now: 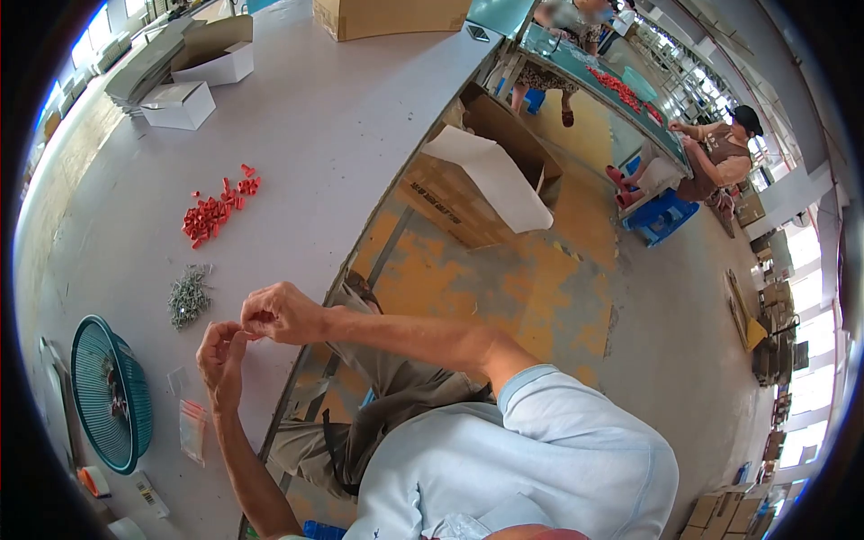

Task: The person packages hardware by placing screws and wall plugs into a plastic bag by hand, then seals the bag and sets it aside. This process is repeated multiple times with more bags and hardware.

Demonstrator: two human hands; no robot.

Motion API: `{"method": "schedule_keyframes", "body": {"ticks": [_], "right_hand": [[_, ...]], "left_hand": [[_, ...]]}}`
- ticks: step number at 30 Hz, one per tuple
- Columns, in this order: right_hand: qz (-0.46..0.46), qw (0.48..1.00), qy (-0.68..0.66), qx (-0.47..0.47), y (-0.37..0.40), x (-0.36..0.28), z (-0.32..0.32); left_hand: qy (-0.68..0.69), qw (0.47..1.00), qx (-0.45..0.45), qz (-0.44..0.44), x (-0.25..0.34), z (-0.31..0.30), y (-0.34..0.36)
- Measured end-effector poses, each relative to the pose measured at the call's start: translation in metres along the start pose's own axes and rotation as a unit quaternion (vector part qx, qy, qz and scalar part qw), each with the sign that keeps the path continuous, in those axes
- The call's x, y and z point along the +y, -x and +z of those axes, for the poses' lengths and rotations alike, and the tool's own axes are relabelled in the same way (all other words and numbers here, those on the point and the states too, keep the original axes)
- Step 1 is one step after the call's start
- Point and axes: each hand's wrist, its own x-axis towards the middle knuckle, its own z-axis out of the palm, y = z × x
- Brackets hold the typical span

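My left hand [221, 362] and my right hand [281, 313] meet above the near edge of the table, fingertips pinched close together. Whatever sits between them is too small to make out; a hint of red shows under the fingers. Just beyond my hands lies a pile of grey metal screws [189, 297]. Farther off is a heap of small red plastic parts [213, 212]. Beside my left wrist rests a clear plastic bag [193, 432] with red pieces in it, and a small clear bag [176, 382] lies close by.
A teal basket [135, 405] holding small items stands left of my left hand. White boxes [180, 105] and a large carton [387, 18] sit at the table's far side. An open cardboard box [459, 193] is beside the table. Co-workers [720, 153] sit at another bench [576, 58].
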Motion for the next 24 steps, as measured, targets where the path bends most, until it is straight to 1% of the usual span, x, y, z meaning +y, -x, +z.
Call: {"method": "schedule_keyframes", "body": {"ticks": [1,5,7,10,13,17,19,20,22,24], "right_hand": [[-0.014,1.0,0.003,0.005,0.001,0.001,0.001],[0.007,1.0,0.004,-0.005,0.005,0.001,0.001],[0.044,0.999,-0.016,-0.027,0.006,-0.002,-0.001],[0.062,0.997,-0.042,-0.022,0.005,-0.003,0.0],[0.045,0.998,-0.028,-0.034,0.002,-0.002,-0.001],[0.051,0.997,-0.02,-0.054,0.0,-0.002,-0.001],[0.015,0.998,0.021,-0.049,0.0,-0.003,0.0],[0.015,0.998,0.022,-0.049,-0.001,-0.003,0.001],[-0.004,1.0,0.004,0.002,-0.001,-0.006,0.005],[0.001,1.0,0.008,0.002,-0.002,-0.007,0.006]], "left_hand": [[0.01,1.0,0.002,-0.008,-0.001,0.0,0.001],[0.006,1.0,-0.002,-0.002,-0.002,-0.001,0.001],[-0.011,1.0,-0.004,-0.001,-0.001,-0.002,0.002],[-0.004,1.0,-0.01,0.008,0.003,-0.001,0.002],[-0.006,1.0,-0.019,0.005,0.005,-0.002,0.002],[0.012,1.0,-0.022,0.008,0.005,-0.001,0.002],[-0.001,1.0,-0.025,0.002,0.004,-0.002,0.002],[-0.001,1.0,-0.025,0.003,0.007,-0.001,0.003],[0.05,0.998,0.008,-0.039,0.013,0.003,0.006],[0.044,0.998,0.012,-0.034,0.009,-0.001,0.006]]}}
